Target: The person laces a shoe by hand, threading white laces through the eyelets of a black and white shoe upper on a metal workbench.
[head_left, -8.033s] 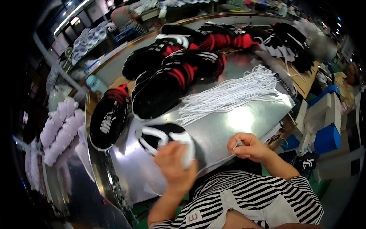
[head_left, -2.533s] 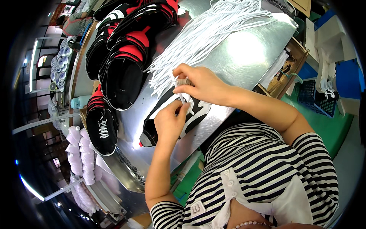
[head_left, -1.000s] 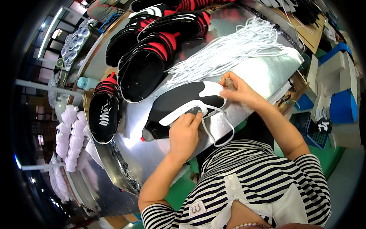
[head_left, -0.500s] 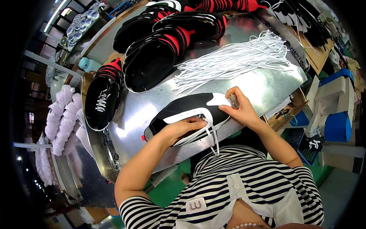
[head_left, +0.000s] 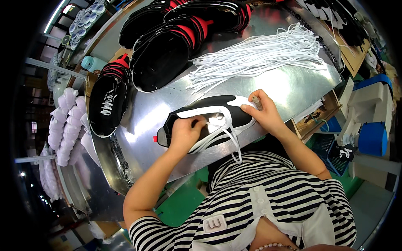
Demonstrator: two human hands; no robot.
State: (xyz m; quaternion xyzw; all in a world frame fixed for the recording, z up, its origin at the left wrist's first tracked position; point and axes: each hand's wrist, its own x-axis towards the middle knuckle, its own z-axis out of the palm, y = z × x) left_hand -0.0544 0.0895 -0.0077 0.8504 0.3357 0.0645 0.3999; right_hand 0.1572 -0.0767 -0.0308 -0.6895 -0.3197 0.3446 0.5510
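A black and white shoe upper (head_left: 209,102) lies on the metal table (head_left: 171,94), its toe to the right and a red tab at the heel end. A white shoelace (head_left: 230,134) runs along its white eyelet strip and hangs in loops over the near side. At the upper's opening, the fingers of my left hand (head_left: 184,133) are curled in a pinch; what they hold is hidden. My right hand (head_left: 268,115) grips the toe with its thumb on top, while a small greyish tool (head_left: 256,101) sits between its fingers.
Many loose white laces (head_left: 259,56) lie in a bundle beyond the shoe upper. Stacks of black and red uppers (head_left: 161,62) stand at the back left, another stack (head_left: 108,104) by the left edge. A turquoise bottle (head_left: 93,64) is behind. An open drawer (head_left: 320,115) is at right.
My left hand has moved left along the opening toward the heel, its fingers now curled. The opening shows wider. My right hand stays at the toe.
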